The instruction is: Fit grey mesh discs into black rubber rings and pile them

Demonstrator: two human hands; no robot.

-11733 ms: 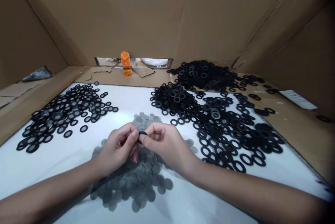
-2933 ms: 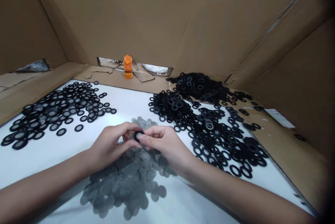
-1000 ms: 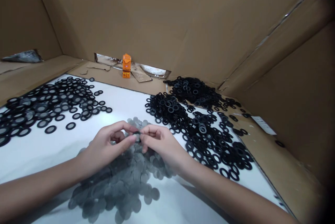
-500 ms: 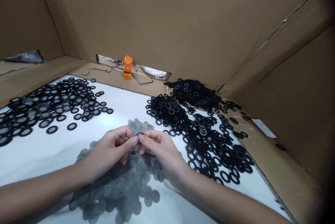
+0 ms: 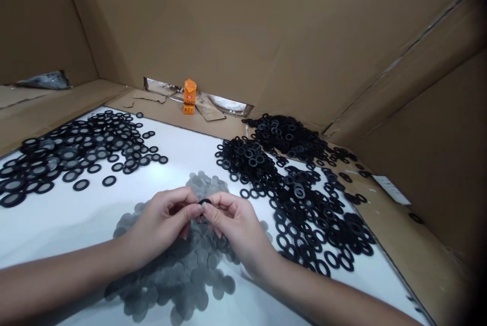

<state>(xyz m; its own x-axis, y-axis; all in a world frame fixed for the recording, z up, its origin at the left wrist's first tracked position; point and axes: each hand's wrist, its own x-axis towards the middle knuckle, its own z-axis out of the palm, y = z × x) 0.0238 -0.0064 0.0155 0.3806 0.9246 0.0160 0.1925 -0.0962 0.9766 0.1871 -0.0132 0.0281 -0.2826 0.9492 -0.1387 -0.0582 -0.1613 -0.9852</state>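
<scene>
Far left: rings with gray centers (image 5: 102,154), overlapping on the white bench (image 5: 184,148), well apart from your hands. Next, your left hand (image 5: 162,224): thumb and finger pinch the left side of a black ring (image 5: 205,201), other fingers curled. Ring's up between both hands, over the gray discs (image 5: 192,257); fingers cover most of it, so can't tell whether its middle is filled. Your right hand (image 5: 241,222): thumb and finger pinch the ring's right side. Best bet: go light, grip the rim only, press evenly from both sides, thumbs off the middle, or it may bend or slip. Small moves, wrists clear of the discs. Far right: loose black rings (image 5: 272,176), heaped, neither hand touching.
</scene>
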